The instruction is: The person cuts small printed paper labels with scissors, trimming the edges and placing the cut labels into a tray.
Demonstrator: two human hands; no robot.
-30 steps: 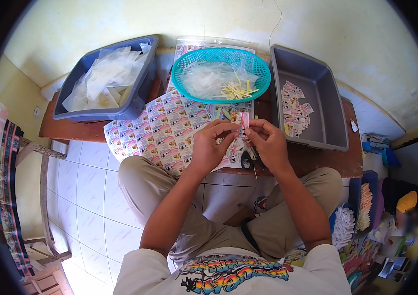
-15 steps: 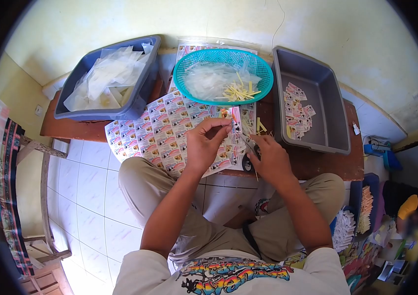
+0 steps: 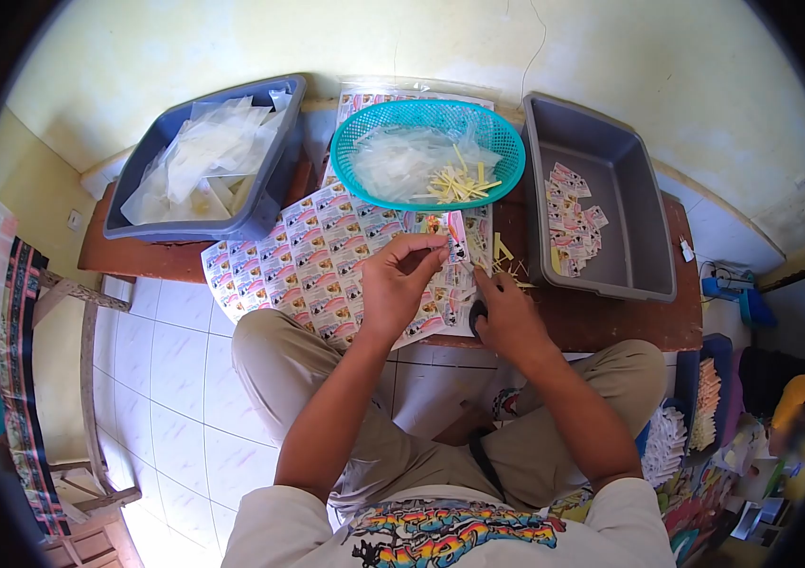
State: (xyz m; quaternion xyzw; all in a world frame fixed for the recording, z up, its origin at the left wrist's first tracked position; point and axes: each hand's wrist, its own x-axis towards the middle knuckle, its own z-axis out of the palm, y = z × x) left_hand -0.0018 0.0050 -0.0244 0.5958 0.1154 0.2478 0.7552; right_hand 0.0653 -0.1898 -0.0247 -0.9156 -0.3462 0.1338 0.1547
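My left hand (image 3: 397, 284) pinches the edge of a small printed label (image 3: 455, 232) between thumb and fingertips. The label shows pink, white and black print and stands up above the sheets. In my right hand (image 3: 513, 317) is a pair of scissors (image 3: 478, 312); one dark handle loop shows by the thumb, and its blades point at the label's lower right side. Fingers cover most of the scissors. Under both hands lie sheets of printed labels (image 3: 312, 248) in rows. Pale yellow strips (image 3: 503, 252) lie just right of the label.
A turquoise basket (image 3: 345, 156) holding clear plastic bags and yellow strips stands behind my hands. At left, a grey-blue tub (image 3: 203, 227) holds translucent sheets. A grey tub (image 3: 625, 204) with cut labels stands at right on the wooden table (image 3: 601, 317).
My right hand has shifted slightly left and down, closer to the label. The scissor blades, spread apart before, now look nearly together. My left hand keeps its pinch with little movement.
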